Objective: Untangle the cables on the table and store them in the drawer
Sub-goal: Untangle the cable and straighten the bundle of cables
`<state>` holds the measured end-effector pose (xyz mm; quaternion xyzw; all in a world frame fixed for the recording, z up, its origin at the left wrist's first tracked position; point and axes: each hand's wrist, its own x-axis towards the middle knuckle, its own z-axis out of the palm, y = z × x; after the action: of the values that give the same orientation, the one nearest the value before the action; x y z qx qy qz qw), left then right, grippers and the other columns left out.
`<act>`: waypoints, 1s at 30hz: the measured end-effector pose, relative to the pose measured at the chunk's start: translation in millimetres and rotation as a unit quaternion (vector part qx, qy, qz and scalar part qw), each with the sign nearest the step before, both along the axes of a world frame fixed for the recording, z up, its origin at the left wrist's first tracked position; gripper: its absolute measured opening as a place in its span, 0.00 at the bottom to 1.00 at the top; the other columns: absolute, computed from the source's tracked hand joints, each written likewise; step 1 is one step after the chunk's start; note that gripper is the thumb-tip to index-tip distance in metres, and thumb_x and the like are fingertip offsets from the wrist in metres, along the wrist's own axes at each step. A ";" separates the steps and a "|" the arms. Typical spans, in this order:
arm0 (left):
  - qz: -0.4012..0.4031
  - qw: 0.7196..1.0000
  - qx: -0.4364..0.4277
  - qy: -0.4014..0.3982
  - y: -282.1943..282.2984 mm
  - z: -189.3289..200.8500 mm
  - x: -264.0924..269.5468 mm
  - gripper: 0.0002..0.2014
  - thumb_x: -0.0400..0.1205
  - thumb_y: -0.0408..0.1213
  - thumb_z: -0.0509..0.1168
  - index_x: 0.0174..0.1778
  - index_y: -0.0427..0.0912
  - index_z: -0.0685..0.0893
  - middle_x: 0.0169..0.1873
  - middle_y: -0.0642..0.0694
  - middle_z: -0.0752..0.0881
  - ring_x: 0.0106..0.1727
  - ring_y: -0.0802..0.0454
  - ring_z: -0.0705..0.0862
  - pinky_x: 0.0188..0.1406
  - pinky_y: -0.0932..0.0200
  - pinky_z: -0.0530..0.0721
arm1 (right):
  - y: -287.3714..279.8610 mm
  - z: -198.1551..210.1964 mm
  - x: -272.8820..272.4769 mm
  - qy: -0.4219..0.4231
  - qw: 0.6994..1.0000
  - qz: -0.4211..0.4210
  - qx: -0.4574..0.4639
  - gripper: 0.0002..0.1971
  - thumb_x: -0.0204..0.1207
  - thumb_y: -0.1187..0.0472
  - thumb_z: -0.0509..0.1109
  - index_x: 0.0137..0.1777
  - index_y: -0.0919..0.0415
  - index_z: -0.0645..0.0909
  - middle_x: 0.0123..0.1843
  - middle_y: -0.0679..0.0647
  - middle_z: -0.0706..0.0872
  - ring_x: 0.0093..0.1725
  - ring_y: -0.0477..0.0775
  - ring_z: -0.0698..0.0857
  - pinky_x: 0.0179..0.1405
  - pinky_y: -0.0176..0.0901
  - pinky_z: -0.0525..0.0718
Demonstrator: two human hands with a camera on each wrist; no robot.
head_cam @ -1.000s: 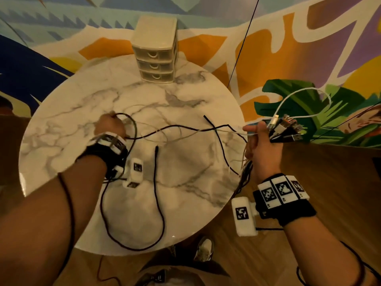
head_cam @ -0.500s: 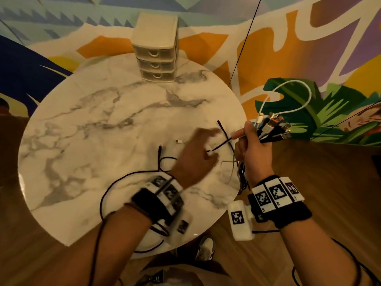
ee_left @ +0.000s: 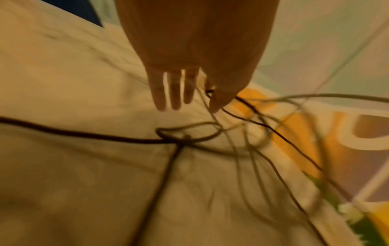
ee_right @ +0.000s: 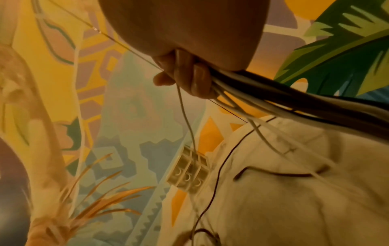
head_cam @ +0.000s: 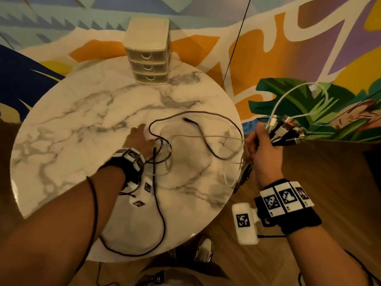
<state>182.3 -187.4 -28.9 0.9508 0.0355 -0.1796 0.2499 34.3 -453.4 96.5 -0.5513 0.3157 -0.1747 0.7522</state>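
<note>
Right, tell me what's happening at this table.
Cables are being untangled on a marble table. The right hand grips a bundle of cable ends beyond the table's edge. The left hand is among the loose ones; whether it pinches one is too blurred to tell. The drawer unit stands shut at the far edge.

Colourful mural wall (head_cam: pixel 309 27); wood-plank floor (head_cam: pixel 329 172), seemingly laminate; warm dim light.

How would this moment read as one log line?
stage: untangling | right hand: grips cable-end bundle beyond table edge | left hand: on tangled cables, grip unclear | drawer unit: all closed
</note>
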 end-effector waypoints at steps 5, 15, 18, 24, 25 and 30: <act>-0.041 0.995 0.090 0.021 23.2 -1.3 -4.4 0.24 0.82 0.46 0.63 0.72 0.40 0.72 0.68 0.35 0.75 0.67 0.34 0.75 0.66 0.45 0.75 | -7.3 7.4 -0.1 -0.029 0.999 -0.009 0.015 0.21 0.84 0.54 0.62 0.27 0.55 0.70 0.17 0.45 0.70 0.15 0.44 0.63 0.16 0.32 0.58; -0.228 0.963 0.104 -0.101 -68.4 -9.4 -124.4 0.31 0.80 0.53 0.58 0.78 0.53 0.59 0.74 0.45 0.68 0.73 0.41 0.68 0.71 0.40 0.67 | 0.4 6.6 3.0 -0.038 0.999 0.031 0.024 0.22 0.84 0.54 0.60 0.27 0.58 0.67 0.17 0.47 0.65 0.14 0.46 0.60 0.15 0.32 0.59; -0.233 0.952 0.167 -0.111 -26.5 -28.4 -109.1 0.33 0.78 0.48 0.55 0.81 0.56 0.55 0.75 0.41 0.71 0.73 0.34 0.69 0.67 0.36 0.69 | -7.2 11.0 -2.5 -0.037 0.999 -0.006 0.023 0.23 0.84 0.55 0.61 0.25 0.54 0.68 0.18 0.46 0.67 0.15 0.44 0.61 0.15 0.32 0.57; -0.185 0.957 0.219 -0.038 17.2 10.9 -52.8 0.24 0.75 0.49 0.64 0.67 0.50 0.77 0.68 0.46 0.77 0.72 0.42 0.69 0.76 0.46 0.59 | -13.5 9.3 -10.1 -0.040 0.997 -0.061 0.038 0.22 0.84 0.54 0.61 0.26 0.54 0.66 0.16 0.44 0.66 0.15 0.43 0.60 0.16 0.33 0.57; -0.193 0.958 0.208 -0.038 11.7 16.9 -54.1 0.24 0.73 0.53 0.63 0.66 0.51 0.79 0.67 0.48 0.78 0.73 0.42 0.69 0.77 0.45 0.57 | -12.2 8.3 -9.7 -0.040 0.997 -0.054 0.045 0.22 0.84 0.54 0.61 0.26 0.54 0.66 0.16 0.44 0.65 0.14 0.44 0.60 0.16 0.33 0.57; -0.191 0.950 0.099 -0.228 -50.8 46.3 -94.7 0.20 0.68 0.49 0.65 0.53 0.43 0.84 0.56 0.44 0.82 0.73 0.37 0.70 0.78 0.36 0.54 | -4.5 0.3 -5.3 -0.038 0.998 -0.003 0.052 0.21 0.84 0.53 0.61 0.28 0.56 0.65 0.17 0.47 0.63 0.16 0.47 0.58 0.17 0.33 0.56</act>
<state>87.6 -238.2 17.4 0.9754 -0.1869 0.0021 0.1170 29.0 -457.9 96.8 -0.5036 0.2972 -0.1815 0.7906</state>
